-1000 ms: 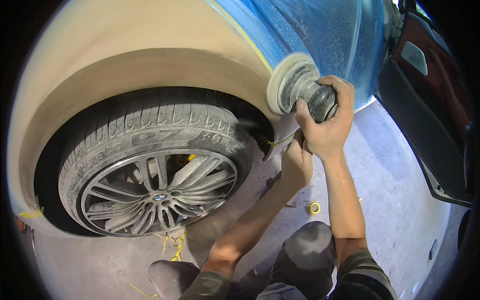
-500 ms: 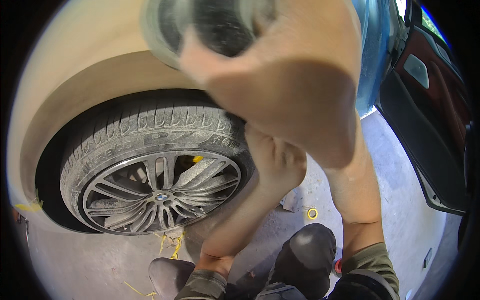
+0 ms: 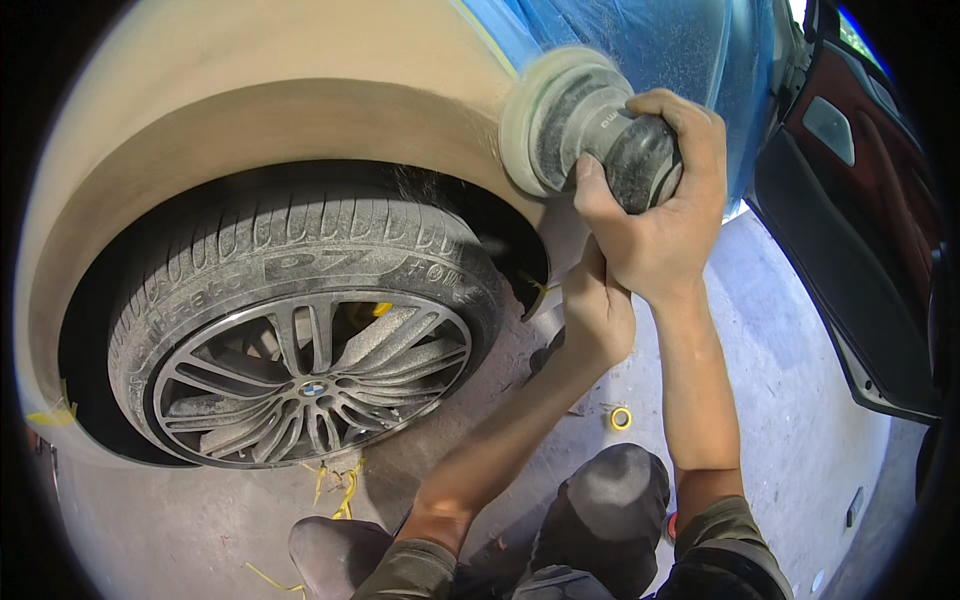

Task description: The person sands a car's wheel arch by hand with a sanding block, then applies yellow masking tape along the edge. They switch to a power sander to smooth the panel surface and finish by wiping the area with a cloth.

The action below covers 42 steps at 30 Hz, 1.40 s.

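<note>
My right hand (image 3: 665, 195) is wrapped round the dark, dusty head of a round sander (image 3: 615, 130). The sander's pale pad (image 3: 525, 120) faces the beige fender (image 3: 400, 50) just above the rear edge of the wheel arch. Its tilt is sideways, and the pad seems to touch the panel. Right below, my left hand (image 3: 600, 305) has curled fingers, partly behind the right hand; what it grips is hidden. Blue masking film (image 3: 640, 40) begins beside the pad, along a yellow tape line.
A dusty tyre (image 3: 300, 240) with a multi-spoke rim (image 3: 310, 390) fills the arch at left. An open car door (image 3: 840, 230) stands at right. On the grey floor lie a yellow tape roll (image 3: 621, 418), yellow tape scraps (image 3: 348, 495) and a small dark block (image 3: 855, 507).
The sander and both hands have moved away from my head, down and right to the panel by the blue film. My view has shifted slightly.
</note>
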Motion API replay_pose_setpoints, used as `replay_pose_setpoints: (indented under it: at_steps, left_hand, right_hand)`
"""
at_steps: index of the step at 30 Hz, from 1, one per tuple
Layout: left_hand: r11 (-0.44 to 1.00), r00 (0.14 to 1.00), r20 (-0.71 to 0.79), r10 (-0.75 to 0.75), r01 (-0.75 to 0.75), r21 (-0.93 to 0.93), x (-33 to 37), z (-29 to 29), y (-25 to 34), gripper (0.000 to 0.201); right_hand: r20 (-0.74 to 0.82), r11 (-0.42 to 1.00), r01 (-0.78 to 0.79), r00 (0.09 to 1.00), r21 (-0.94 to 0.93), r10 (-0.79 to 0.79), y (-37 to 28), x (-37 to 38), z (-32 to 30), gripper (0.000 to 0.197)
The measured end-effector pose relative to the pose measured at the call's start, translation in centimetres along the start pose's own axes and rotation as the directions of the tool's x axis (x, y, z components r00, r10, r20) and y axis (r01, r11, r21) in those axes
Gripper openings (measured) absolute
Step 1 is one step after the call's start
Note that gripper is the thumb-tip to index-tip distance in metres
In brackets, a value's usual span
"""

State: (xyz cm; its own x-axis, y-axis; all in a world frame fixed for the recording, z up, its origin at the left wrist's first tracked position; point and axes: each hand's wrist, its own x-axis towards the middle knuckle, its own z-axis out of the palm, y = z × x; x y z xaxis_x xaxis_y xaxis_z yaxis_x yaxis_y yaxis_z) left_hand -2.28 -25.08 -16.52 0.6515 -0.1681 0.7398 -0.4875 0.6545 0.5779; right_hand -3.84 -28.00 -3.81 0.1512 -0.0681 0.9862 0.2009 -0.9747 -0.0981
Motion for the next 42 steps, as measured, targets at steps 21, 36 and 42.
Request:
replay_pose_setpoints:
  at_steps: [21, 36, 42]
  left_hand:
    - [0.865, 0.881, 0.043, 0.471, -0.471, 0.173, 2.2, -4.1, 2.4, 0.026]
    - [0.955, 0.973, -0.071, 0.218, -0.198, 0.222, 0.6, -1.3, 0.4, 0.028]
    - [0.786, 0.875, -0.004, 0.484, -0.433, 0.440, 4.4, -4.6, 5.2, 0.025]
  right_hand:
    - [-0.046, 0.966, 0.257, 0.965, 0.000, -0.257, -3.0, 3.4, 1.6, 0.049]
    - [-0.027, 0.989, 0.132, 0.991, 0.068, -0.131, -2.5, 2.4, 0.5, 0.048]
    - [-0.048, 0.950, 0.297, 0.955, 0.091, -0.294, -7.3, 6.8, 2.7, 0.050]
